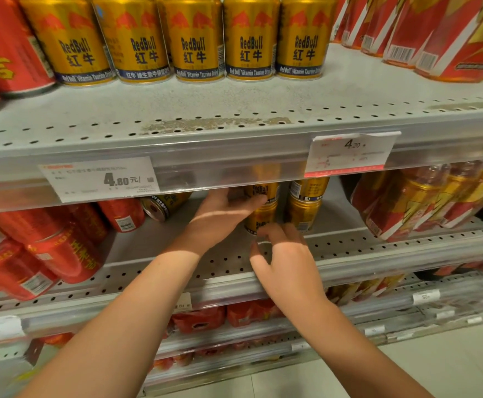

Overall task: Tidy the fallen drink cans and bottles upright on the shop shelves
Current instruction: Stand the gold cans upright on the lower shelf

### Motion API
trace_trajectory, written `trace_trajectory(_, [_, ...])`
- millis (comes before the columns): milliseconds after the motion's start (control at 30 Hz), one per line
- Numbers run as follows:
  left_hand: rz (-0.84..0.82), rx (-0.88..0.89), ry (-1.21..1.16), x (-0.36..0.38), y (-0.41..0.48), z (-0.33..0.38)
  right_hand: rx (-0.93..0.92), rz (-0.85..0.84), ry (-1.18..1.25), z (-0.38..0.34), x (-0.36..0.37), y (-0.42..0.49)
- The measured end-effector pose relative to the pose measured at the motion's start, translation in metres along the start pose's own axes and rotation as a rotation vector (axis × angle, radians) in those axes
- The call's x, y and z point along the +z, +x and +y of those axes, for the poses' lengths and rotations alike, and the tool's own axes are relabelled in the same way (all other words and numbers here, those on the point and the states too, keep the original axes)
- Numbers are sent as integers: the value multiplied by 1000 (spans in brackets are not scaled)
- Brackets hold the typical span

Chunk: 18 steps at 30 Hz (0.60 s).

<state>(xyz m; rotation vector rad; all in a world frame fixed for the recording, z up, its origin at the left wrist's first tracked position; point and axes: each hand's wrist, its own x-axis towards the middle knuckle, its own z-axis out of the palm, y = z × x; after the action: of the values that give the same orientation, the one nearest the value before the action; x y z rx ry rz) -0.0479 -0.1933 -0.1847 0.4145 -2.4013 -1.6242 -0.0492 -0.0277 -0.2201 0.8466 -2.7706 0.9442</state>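
Now both hands are reaching into the middle shelf (363, 245). The left hand (223, 209) is wrapping its grip round the upper gold can (266, 191), which is standing on top of a lower gold can (259, 217). The right hand (287, 254) is curling its fingers at the foot of that lower can; whether its grip is actually holding it, I cannot tell. Just to the right, a second stack of gold cans (304, 205) is standing upright. Further left, a fallen gold can (164, 204) is lying on its side beside red cans (62, 251) that are lying tumbled over too.
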Motion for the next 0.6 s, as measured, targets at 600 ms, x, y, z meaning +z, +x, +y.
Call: trace_trajectory(600, [271, 3, 1075, -70, -12, -54, -52, -150, 16, -30, 42, 6])
